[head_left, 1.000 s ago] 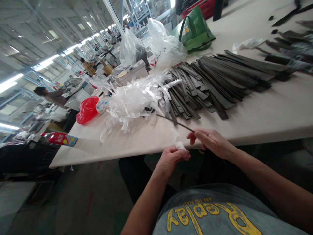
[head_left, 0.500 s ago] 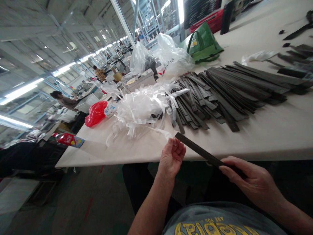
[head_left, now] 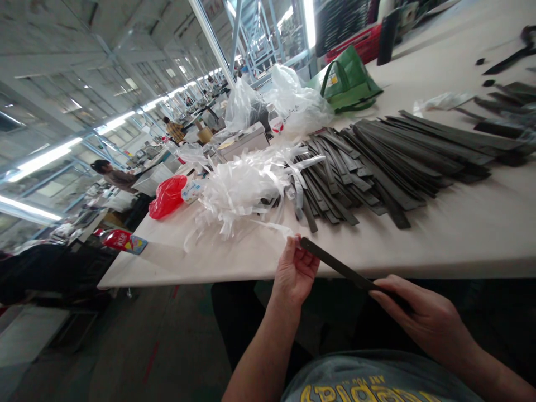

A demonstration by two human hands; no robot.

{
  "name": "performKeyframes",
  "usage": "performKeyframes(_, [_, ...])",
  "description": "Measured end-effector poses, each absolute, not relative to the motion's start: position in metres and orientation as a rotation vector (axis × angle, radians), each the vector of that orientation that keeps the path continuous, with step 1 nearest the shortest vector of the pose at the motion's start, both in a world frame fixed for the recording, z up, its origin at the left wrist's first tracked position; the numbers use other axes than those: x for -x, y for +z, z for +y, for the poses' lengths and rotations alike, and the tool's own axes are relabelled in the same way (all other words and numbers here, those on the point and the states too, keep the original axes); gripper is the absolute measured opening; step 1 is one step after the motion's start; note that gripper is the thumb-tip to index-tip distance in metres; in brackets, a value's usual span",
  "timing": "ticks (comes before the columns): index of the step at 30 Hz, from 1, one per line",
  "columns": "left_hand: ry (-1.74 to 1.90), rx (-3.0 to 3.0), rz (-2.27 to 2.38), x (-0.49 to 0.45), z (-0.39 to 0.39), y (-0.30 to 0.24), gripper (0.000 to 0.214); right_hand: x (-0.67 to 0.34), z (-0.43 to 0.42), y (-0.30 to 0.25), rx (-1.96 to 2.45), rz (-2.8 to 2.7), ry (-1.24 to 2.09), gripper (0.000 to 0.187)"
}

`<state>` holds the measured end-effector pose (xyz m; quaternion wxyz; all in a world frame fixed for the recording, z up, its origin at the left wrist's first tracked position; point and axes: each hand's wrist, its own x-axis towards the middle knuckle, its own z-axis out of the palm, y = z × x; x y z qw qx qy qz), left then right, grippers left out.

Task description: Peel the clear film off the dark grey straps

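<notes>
My right hand (head_left: 419,312) is closed round the near end of a dark grey strip (head_left: 335,263), thumb on top. The strip slants up to the left, and its far tip, with a small hole near it, is at the fingertips of my left hand (head_left: 296,271). My left thumb and forefinger are pinched together on the end of a thin white plastic strip (head_left: 274,226), which trails back to a heap of white plastic strips (head_left: 240,187). Whether the left fingers also touch the dark strip I cannot tell. A broad pile of dark strips (head_left: 402,153) lies beyond my hands.
On the pale table (head_left: 167,268) are a red plastic bag (head_left: 167,197), clear plastic bags (head_left: 299,100), a bottle (head_left: 275,120) and a green bag (head_left: 350,81). A red carton-like pack (head_left: 123,240) is at the left edge. Scissors-like black tools (head_left: 508,58) lie far right.
The dark strip's far tip has dropped slightly and come closer to my left fingertips. My right hand has shifted a little left. My left hand still pinches the white strip.
</notes>
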<state>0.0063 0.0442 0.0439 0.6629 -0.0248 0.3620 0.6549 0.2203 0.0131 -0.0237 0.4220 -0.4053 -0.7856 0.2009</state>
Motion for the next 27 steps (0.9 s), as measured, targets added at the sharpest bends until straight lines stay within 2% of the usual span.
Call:
performKeyframes(3, [1.471, 0.037, 0.839, -0.005, 0.044, 0.04, 0.015, -0.219, 0.013, -0.024, 1.004, -1.992, 0.505, 0.014])
performKeyframes(8, [1.521, -0.169, 0.916, -0.013, 0.033, 0.022, 0.027, -0.208, 0.014, -0.021, 1.079, -2.005, 0.583, 0.018])
performKeyframes(15, [1.449, -0.393, 1.026, -0.025, 0.02, 0.013, 0.027, -0.188, 0.019, -0.005, 1.131, -1.987, 1.019, 0.025])
performKeyframes(18, [1.492, -0.474, 1.08, -0.018, 0.019, 0.017, 0.028, -0.186, 0.017, -0.007, 1.138, -2.052, 1.242, 0.034])
performKeyframes(23, [1.125, -0.719, 1.068, -0.023, 0.009, 0.014, 0.03, -0.182, 0.021, -0.006, 1.116, -1.96, 1.337, 0.039])
performKeyframes(27, [1.382, -0.656, 0.968, -0.02, 0.021, 0.024, 0.038, -0.181, 0.024, -0.003, 1.076, -2.005, 1.29, 0.039])
